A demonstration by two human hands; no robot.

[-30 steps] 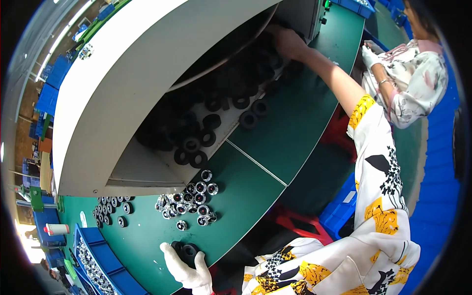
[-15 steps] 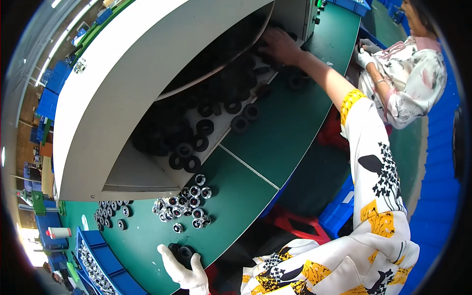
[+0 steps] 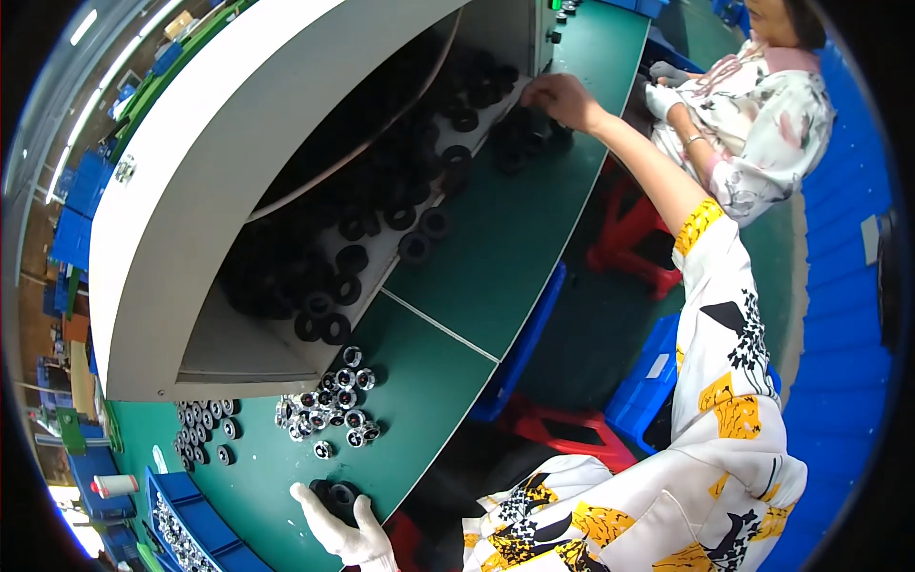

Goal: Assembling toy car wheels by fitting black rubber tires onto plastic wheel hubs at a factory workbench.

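My left hand (image 3: 343, 534), in a white glove, is low over the green table with its thumb and fingers cupped round a few black tyre-like rings (image 3: 340, 493). Farther off to the right, my bare right hand (image 3: 564, 100) reaches over a heap of black rings (image 3: 519, 143) at the mouth of the white machine. Its fingers are loosely curved and apart, partly hidden against the dark heap. More black rings (image 3: 345, 286) spill along the machine's pale ledge. Shiny silver hub-like parts (image 3: 329, 405) cluster on the table between my hands.
The curved white machine (image 3: 143, 238) overhangs the green table (image 3: 429, 372). Small ringed parts (image 3: 205, 419) and a blue tray (image 3: 195, 515) of silver pieces lie at the left. A co-worker (image 3: 743, 114) sits at the right; red stools (image 3: 562, 429) and a blue crate (image 3: 648, 381) stand below.
My right hand has drawn out of the machine's opening to over its edge, and the heap of black rings beneath it looks larger. My left hand stays by its rings. The whole view has shifted.
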